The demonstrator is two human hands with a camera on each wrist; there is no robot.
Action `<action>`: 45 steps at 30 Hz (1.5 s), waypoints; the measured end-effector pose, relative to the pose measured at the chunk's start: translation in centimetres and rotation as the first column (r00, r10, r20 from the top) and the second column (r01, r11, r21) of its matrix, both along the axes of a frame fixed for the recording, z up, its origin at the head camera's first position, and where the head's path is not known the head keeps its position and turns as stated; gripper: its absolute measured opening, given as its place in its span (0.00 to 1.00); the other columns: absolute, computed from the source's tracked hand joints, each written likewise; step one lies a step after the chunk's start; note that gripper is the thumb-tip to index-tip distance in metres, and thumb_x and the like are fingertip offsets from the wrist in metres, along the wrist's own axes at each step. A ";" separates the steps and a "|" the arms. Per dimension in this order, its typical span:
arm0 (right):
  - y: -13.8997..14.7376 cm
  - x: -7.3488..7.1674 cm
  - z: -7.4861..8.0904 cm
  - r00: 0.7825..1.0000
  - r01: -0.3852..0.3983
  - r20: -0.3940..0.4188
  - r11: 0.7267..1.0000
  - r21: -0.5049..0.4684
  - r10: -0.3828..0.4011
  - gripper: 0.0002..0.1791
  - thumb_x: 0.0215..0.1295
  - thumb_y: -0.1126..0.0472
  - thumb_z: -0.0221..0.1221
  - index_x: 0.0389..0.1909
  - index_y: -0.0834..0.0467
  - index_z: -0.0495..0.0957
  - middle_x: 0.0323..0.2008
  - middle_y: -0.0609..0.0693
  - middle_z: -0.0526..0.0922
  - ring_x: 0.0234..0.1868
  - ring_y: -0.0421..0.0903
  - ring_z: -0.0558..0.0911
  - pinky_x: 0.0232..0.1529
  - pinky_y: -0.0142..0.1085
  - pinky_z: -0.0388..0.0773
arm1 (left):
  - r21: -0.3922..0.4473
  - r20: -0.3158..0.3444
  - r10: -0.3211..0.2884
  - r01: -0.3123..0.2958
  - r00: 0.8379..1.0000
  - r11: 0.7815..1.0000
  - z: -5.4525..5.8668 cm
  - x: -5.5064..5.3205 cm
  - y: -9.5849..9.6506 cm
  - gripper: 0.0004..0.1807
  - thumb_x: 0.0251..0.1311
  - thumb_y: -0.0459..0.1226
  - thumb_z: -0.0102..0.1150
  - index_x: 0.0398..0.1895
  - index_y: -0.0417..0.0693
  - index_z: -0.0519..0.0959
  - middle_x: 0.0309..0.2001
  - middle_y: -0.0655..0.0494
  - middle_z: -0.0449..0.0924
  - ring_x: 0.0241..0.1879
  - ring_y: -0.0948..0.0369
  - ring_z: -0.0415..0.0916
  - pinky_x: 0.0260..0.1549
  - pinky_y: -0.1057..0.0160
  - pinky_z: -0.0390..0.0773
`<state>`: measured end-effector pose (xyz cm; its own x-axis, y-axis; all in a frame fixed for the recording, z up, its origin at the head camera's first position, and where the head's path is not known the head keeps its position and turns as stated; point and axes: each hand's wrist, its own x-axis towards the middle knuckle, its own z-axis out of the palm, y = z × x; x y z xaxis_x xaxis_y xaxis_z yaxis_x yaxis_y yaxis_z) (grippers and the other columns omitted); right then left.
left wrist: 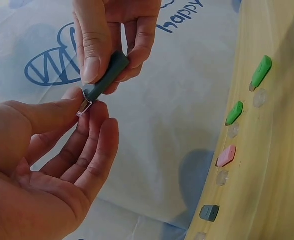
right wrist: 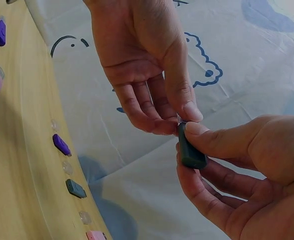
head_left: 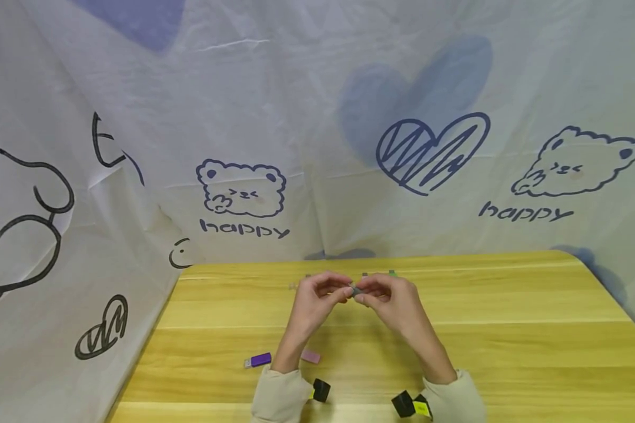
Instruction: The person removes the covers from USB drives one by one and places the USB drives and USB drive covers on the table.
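Over the far part of the table, my two hands meet at a dark green-grey USB flash drive [left wrist: 105, 77]. My right hand [head_left: 394, 299] pinches its body between thumb and fingers; the right wrist view shows that body [right wrist: 191, 152] from its blunt end. At the other end, the thumb and a finger of my left hand [head_left: 317, 299] pinch the shiny plug end [left wrist: 83, 107]. Whether a clear cap covers the plug, I cannot tell. Both hands are raised off the tabletop.
Along the table's far edge lie green [left wrist: 262, 71], pink [left wrist: 227, 156], dark grey [left wrist: 209, 213] and purple [right wrist: 61, 144] flash drives, with small clear round pieces [left wrist: 260, 98] beside them. Nearer me are another purple drive [head_left: 261, 360] and pink drive [head_left: 311, 356]. A printed cloth [head_left: 317, 117] hangs behind the table.
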<state>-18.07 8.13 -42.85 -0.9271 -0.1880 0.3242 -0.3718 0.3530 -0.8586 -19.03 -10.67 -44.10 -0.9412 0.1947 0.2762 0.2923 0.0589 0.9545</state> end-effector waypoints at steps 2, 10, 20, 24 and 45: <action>0.0 0.0 0.0 1.000 0.001 0.012 1.000 0.004 -0.001 0.07 0.60 0.69 0.72 0.40 0.62 0.87 0.39 0.53 0.88 0.34 0.45 0.88 0.35 0.32 0.86 | 0.004 0.006 0.007 -0.007 1.000 1.000 0.0 0.0 0.1 0.07 0.64 0.25 0.66 0.44 0.30 0.85 0.42 0.37 0.85 0.37 0.60 0.85 0.39 0.62 0.87; 0.2 0.0 0.0 0.999 -0.005 0.044 1.000 0.026 0.004 0.07 0.61 0.67 0.72 0.40 0.60 0.88 0.39 0.52 0.89 0.34 0.43 0.87 0.36 0.31 0.85 | 0.033 0.035 0.033 -0.034 0.999 0.999 -0.1 0.1 0.0 0.07 0.62 0.25 0.67 0.43 0.31 0.86 0.42 0.38 0.86 0.39 0.57 0.87 0.40 0.60 0.87; 0.3 0.0 0.3 0.998 -0.014 0.061 1.000 0.026 0.012 0.08 0.62 0.67 0.71 0.42 0.62 0.87 0.39 0.53 0.88 0.34 0.44 0.87 0.35 0.31 0.86 | 0.062 0.060 0.059 -0.063 0.996 0.996 0.0 0.1 0.1 0.06 0.62 0.25 0.68 0.41 0.31 0.87 0.40 0.39 0.87 0.35 0.58 0.86 0.39 0.59 0.88; 0.3 0.0 0.4 0.997 -0.020 0.073 1.000 0.012 0.019 0.08 0.62 0.68 0.71 0.42 0.63 0.87 0.39 0.55 0.88 0.34 0.46 0.88 0.36 0.32 0.86 | 0.062 0.055 0.072 -0.075 0.996 0.995 0.1 0.1 0.3 0.06 0.61 0.25 0.69 0.40 0.31 0.87 0.39 0.39 0.87 0.34 0.57 0.86 0.38 0.60 0.88; 2.1 -0.1 1.1 0.987 0.027 0.157 0.995 0.091 -0.041 0.10 0.63 0.68 0.70 0.46 0.62 0.87 0.39 0.53 0.88 0.39 0.49 0.87 0.35 0.34 0.85 | 0.093 0.077 0.198 -0.205 0.977 0.974 0.7 0.1 -2.4 0.09 0.61 0.26 0.69 0.42 0.25 0.85 0.39 0.37 0.88 0.31 0.60 0.86 0.38 0.61 0.88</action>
